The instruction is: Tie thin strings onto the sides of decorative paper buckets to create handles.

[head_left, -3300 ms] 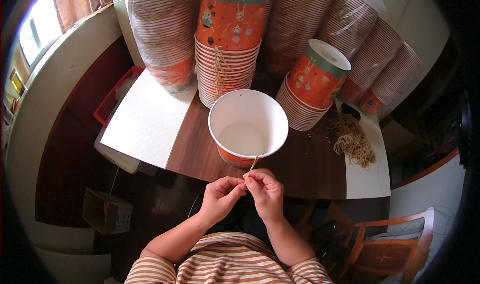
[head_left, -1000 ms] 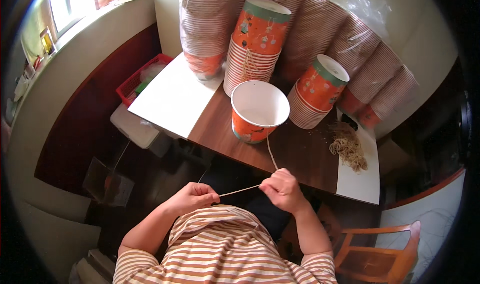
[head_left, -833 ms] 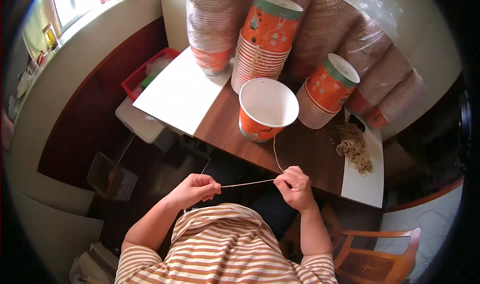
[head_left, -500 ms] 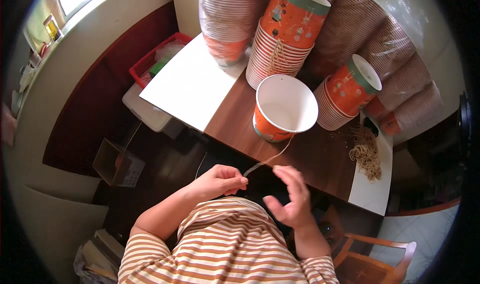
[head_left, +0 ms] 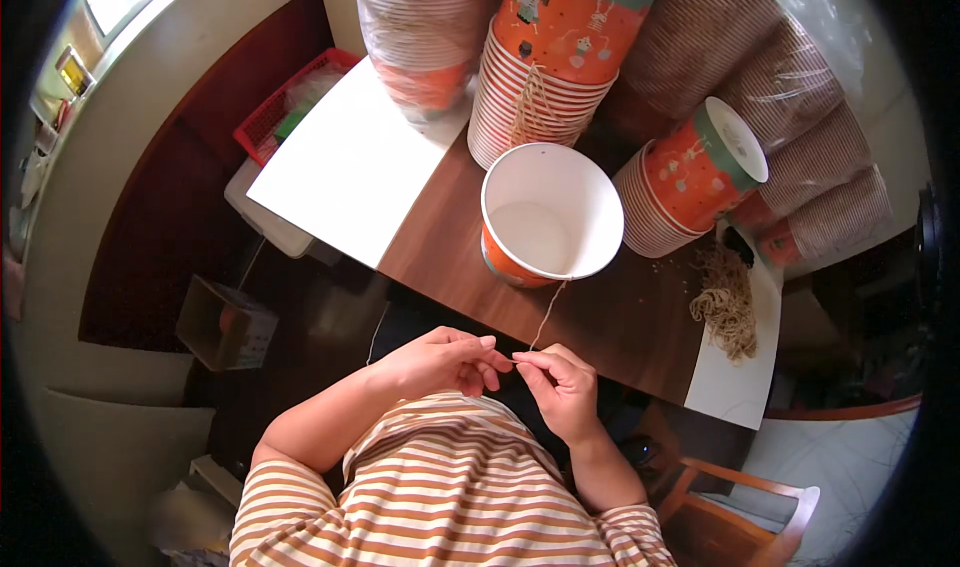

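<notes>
The brown-and-white rectangular table (head_left: pixel 440 257) is bearing an open, round orange paper bucket (head_left: pixel 550 217) near its front. The left hand (head_left: pixel 442 362) is half-curling, its grip unclear; the right hand (head_left: pixel 565 385) is pinching tan twine (head_left: pixel 547 316), already hanging from the bucket's near side, other end seemingly unfastened.

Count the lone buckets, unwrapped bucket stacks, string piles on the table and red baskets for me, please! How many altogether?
Lone bucket: 1
Unwrapped bucket stacks: 2
String pile: 1
Red basket: 1
Total: 5
</notes>
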A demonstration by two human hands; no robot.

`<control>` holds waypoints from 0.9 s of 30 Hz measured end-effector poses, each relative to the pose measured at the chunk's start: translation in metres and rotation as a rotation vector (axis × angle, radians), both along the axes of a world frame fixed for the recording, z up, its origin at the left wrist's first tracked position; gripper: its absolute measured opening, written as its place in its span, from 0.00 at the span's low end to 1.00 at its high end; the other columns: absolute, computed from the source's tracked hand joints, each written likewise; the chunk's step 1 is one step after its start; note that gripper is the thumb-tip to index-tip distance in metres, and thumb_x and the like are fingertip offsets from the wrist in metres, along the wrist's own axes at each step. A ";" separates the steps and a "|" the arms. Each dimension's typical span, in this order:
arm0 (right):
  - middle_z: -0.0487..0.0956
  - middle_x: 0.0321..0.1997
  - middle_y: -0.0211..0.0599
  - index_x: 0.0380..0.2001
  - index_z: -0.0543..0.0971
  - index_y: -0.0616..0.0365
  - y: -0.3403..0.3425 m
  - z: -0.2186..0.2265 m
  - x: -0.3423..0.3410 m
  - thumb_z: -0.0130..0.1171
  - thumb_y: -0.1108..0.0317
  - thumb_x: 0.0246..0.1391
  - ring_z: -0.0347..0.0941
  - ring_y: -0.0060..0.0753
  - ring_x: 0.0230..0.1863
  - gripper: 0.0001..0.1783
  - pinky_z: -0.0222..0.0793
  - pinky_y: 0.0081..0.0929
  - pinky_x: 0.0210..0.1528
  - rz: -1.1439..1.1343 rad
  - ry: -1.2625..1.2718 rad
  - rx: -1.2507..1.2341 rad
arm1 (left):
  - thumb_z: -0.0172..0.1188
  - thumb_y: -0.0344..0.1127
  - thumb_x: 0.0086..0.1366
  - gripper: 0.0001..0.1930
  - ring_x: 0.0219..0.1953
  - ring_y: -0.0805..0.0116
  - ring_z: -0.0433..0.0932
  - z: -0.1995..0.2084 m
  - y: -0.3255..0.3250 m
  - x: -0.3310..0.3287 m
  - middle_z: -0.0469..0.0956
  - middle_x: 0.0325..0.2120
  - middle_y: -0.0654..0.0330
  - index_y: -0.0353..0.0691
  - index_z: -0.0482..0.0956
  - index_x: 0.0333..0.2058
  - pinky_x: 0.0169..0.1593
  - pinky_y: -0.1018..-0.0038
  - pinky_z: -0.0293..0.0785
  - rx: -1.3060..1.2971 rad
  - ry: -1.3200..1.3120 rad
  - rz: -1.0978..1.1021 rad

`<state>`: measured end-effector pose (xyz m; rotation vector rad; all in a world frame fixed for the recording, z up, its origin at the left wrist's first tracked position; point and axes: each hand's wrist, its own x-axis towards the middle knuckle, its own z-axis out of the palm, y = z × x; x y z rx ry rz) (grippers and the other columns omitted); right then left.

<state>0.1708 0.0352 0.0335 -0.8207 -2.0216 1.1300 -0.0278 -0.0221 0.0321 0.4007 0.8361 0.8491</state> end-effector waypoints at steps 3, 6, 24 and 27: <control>0.77 0.25 0.35 0.33 0.82 0.60 0.004 -0.001 0.007 0.62 0.77 0.49 0.73 0.26 0.26 0.06 0.67 0.20 0.28 -0.009 0.012 -0.028 | 0.50 0.46 0.69 0.20 0.27 0.77 0.73 -0.006 0.001 0.003 0.78 0.27 0.59 0.30 0.77 0.41 0.34 0.80 0.71 0.019 0.045 -0.022; 0.77 0.26 0.36 0.34 0.81 0.61 0.005 -0.001 0.011 0.62 0.77 0.50 0.74 0.28 0.26 0.06 0.69 0.22 0.28 0.021 -0.012 -0.013 | 0.51 0.45 0.68 0.19 0.26 0.77 0.74 -0.004 0.004 0.008 0.78 0.26 0.60 0.30 0.78 0.40 0.33 0.81 0.72 0.038 0.064 -0.027; 0.75 0.27 0.36 0.32 0.77 0.60 0.015 0.000 0.025 0.63 0.81 0.45 0.73 0.29 0.26 0.10 0.68 0.22 0.27 0.152 0.021 0.072 | 0.57 0.35 0.65 0.09 0.28 0.81 0.74 -0.004 0.002 0.033 0.78 0.25 0.65 0.33 0.79 0.35 0.33 0.83 0.72 0.199 0.313 -0.012; 0.74 0.29 0.38 0.33 0.75 0.59 0.014 -0.001 0.028 0.62 0.78 0.47 0.75 0.37 0.28 0.09 0.71 0.28 0.28 0.186 -0.031 0.155 | 0.57 0.32 0.65 0.08 0.28 0.80 0.74 -0.003 -0.003 0.038 0.79 0.26 0.64 0.32 0.80 0.35 0.33 0.82 0.72 0.230 0.372 0.003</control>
